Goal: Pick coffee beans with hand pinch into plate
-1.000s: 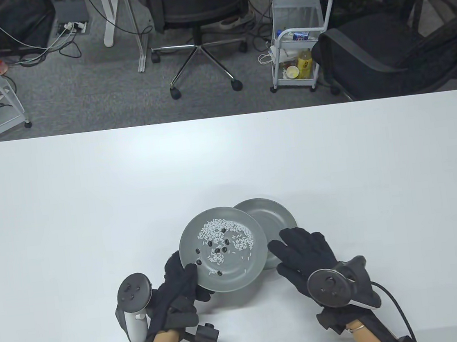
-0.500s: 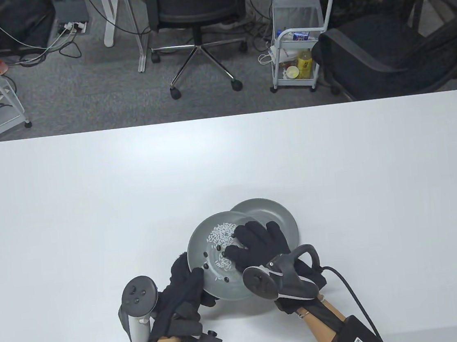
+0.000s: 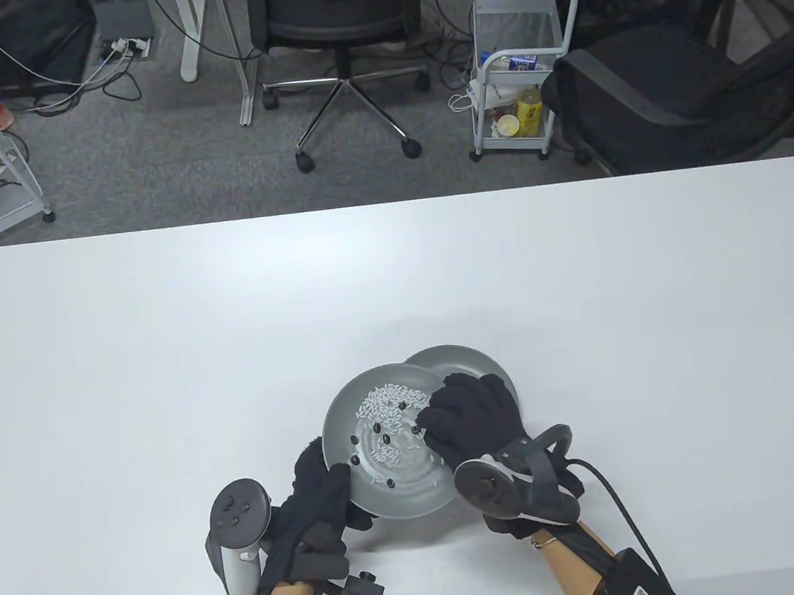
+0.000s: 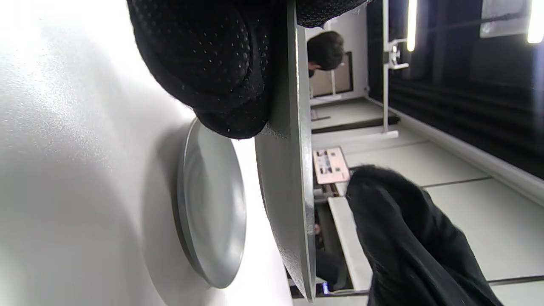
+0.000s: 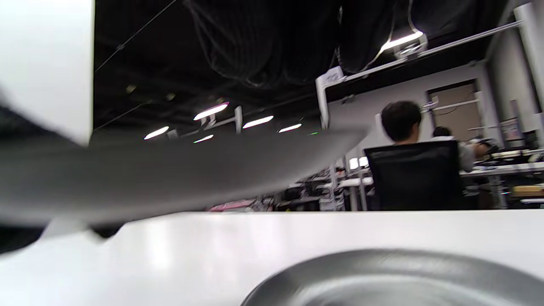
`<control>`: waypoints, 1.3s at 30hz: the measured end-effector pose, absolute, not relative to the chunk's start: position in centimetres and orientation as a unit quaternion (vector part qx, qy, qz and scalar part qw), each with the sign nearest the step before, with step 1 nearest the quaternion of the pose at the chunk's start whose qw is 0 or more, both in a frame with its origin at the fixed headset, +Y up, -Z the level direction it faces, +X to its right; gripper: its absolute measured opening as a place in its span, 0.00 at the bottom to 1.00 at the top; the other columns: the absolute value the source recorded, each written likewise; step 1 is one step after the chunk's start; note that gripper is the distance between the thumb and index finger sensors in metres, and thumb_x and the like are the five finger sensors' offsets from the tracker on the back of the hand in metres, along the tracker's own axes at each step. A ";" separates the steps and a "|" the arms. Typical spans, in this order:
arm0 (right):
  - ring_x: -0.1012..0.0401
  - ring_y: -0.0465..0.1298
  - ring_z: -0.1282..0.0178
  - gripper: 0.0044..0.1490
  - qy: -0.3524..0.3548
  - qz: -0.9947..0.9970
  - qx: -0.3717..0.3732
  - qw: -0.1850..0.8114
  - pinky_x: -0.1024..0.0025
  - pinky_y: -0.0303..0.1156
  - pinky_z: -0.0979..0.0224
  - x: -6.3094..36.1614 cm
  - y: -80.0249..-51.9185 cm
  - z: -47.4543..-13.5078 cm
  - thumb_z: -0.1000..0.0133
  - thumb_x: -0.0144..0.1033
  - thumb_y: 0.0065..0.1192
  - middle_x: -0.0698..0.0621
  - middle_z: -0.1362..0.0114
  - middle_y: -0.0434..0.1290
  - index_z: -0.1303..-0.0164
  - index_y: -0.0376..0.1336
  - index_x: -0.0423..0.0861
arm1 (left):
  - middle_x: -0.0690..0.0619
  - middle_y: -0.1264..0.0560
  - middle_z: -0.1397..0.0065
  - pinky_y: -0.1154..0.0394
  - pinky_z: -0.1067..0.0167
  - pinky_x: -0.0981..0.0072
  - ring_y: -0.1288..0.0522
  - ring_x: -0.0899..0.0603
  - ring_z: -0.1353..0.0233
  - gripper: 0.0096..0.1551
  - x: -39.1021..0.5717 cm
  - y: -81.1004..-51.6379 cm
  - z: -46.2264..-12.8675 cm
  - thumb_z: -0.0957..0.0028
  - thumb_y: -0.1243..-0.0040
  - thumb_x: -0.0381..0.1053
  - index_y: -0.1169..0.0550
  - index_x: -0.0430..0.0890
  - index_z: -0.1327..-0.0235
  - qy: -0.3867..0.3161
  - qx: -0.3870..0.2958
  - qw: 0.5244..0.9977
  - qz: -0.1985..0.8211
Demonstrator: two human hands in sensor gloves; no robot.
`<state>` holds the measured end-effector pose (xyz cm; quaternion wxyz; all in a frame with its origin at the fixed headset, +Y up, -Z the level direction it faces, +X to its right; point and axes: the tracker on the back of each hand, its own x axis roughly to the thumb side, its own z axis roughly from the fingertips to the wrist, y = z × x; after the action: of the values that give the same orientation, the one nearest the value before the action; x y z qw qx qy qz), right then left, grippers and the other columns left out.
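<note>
My left hand grips the lower-left rim of a grey plate and holds it above the table. White rice grains and several dark coffee beans lie on it. My right hand is over the plate's right side, its fingertips bunched and pinching a bean. A second, bare grey plate lies on the table behind it, partly covered. In the left wrist view the held plate shows edge-on, with the lower plate beneath and my right hand above it.
The white table stretches wide on all sides of the plates. Beyond its far edge stand office chairs and a white trolley. Cables run from both wrists at the near edge.
My right hand came from beside the plates onto the held plate, then drew back right with its fingertips bunched. My left hand kept the plate, shifting it slightly.
</note>
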<state>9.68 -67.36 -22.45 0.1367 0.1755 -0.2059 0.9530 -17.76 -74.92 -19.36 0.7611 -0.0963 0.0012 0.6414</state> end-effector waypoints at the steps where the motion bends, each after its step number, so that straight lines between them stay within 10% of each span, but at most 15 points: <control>1: 0.45 0.63 0.16 0.19 -0.208 0.955 0.158 0.139 0.39 0.56 0.18 10.4 -67.4 -22.7 0.30 0.46 0.56 0.50 0.22 0.66 0.31 0.65 0.54 | 0.36 0.32 0.27 0.17 0.56 0.61 0.18 0.42 0.49 0.34 -17.8 -75.0 -19.4 0.31 0.54 0.43 0.52 0.32 0.21 0.003 -0.097 0.760 0.642; 17: 0.47 0.63 0.14 0.18 0.007 0.995 0.104 -0.002 0.39 0.54 0.17 11.8 -76.2 -26.1 0.31 0.46 0.57 0.52 0.21 0.67 0.32 0.66 0.56 | 0.36 0.32 0.26 0.17 0.56 0.61 0.18 0.41 0.49 0.34 -18.3 -75.5 -19.6 0.30 0.54 0.43 0.52 0.33 0.20 0.026 -0.105 0.748 0.654; 29: 0.42 0.58 0.13 0.24 -0.135 0.962 0.155 0.182 0.38 0.51 0.17 11.3 -70.1 -23.5 0.27 0.47 0.48 0.45 0.15 0.60 0.20 0.59 0.55 | 0.36 0.32 0.26 0.17 0.56 0.61 0.18 0.41 0.49 0.34 -17.9 -75.5 -19.6 0.30 0.54 0.44 0.52 0.33 0.20 0.013 -0.109 0.755 0.646; 39: 0.43 0.55 0.11 0.23 -0.110 0.965 0.235 0.043 0.36 0.50 0.17 7.2 -71.2 -22.3 0.29 0.50 0.50 0.46 0.12 0.59 0.23 0.59 0.63 | 0.36 0.32 0.27 0.17 0.57 0.61 0.18 0.41 0.50 0.34 -17.4 -75.4 -19.5 0.30 0.54 0.44 0.51 0.33 0.20 -0.005 -0.116 0.764 0.634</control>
<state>7.18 -71.24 -22.25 0.0429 0.2346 -0.1096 0.9649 -17.45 -75.42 -19.54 0.7642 -0.1156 -0.0045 0.6345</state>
